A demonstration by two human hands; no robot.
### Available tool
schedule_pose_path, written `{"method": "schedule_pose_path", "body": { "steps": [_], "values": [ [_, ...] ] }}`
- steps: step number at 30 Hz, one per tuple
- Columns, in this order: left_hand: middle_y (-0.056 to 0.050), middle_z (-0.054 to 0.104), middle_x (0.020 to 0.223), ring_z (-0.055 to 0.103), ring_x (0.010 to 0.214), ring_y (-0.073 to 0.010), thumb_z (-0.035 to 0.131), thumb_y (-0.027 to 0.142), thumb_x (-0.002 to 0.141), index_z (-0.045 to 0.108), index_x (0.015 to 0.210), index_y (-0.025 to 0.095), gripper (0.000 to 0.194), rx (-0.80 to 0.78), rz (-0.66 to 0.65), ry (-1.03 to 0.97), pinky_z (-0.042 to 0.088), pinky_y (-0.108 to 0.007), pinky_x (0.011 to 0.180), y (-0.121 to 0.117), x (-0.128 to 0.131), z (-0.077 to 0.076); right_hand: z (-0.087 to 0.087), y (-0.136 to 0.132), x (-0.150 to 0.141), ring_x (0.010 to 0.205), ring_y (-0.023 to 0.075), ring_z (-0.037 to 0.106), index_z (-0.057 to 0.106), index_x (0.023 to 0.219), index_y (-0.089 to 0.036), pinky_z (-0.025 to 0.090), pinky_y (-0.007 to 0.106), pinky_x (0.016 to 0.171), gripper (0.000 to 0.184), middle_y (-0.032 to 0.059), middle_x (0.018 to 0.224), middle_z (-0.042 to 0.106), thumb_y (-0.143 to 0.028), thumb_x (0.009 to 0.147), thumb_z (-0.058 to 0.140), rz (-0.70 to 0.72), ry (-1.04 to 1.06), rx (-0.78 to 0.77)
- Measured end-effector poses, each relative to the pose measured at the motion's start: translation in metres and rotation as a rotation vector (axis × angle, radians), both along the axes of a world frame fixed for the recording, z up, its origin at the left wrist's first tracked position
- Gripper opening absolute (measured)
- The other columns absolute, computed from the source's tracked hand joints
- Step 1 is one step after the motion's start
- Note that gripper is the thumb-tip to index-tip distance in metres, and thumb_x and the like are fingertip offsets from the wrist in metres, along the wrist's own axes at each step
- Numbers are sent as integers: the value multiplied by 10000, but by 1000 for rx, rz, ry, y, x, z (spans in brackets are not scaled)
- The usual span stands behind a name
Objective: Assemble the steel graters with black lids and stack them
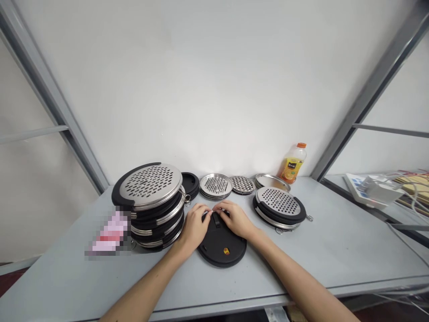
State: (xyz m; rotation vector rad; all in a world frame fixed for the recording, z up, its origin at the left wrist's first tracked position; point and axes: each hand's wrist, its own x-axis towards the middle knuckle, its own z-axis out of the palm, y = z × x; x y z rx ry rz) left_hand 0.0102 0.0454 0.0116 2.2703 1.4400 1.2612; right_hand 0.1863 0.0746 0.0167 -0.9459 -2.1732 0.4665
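A black round grater base (223,243) lies flat on the table in front of me, with a small yellow-and-red spot near its front edge and a slot near its far edge. My left hand (197,223) is closed at the far left of that edge, thumb and fingertips pinched together. From the other side my right hand (236,219) grips the same far edge, its thumb on the base's surface. The fingertips of both hands nearly meet there. Something small and pale shows between them, too small to name.
Left stands a tall stack of round graters (150,185) with black rims and wire rings. Behind are black discs (189,182), grater plates (216,185), coarse plates (243,184) and plain metal discs (272,181). Right: assembled graters (279,203), juice bottle (293,165), power strip (365,192).
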Motion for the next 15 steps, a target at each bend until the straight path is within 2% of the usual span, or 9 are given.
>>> {"method": "schedule_pose_path", "body": {
  "steps": [5,9,12,15],
  "values": [
    [-48,639,842,619,811,-197,490,104,884,613,828,171,151,-3,27,5,501,-337,761,4,0,-2,1,1,0,909,204,614,651,1002,-194,477,341,842,198,65,951,687,-135,873,513,-15,-11,-7],
    [-51,636,863,620,817,-196,479,125,894,620,838,174,159,-13,31,16,502,-332,768,2,1,1,5,1,4,928,198,610,651,1014,-208,474,330,849,217,58,969,682,-141,892,485,32,-29,14],
    [-84,635,1012,626,915,-225,499,198,898,614,1019,172,169,-56,42,76,505,-356,820,-4,3,5,6,2,7,927,190,614,659,1013,-209,478,318,846,237,62,984,674,-132,896,468,32,-19,6],
    [-135,586,1206,574,1100,-295,541,342,881,548,1192,163,359,-124,77,207,471,-425,921,-15,5,8,3,4,9,915,190,623,667,1023,-204,485,319,841,241,69,998,672,-144,898,469,22,-11,-10]
  ]
}}
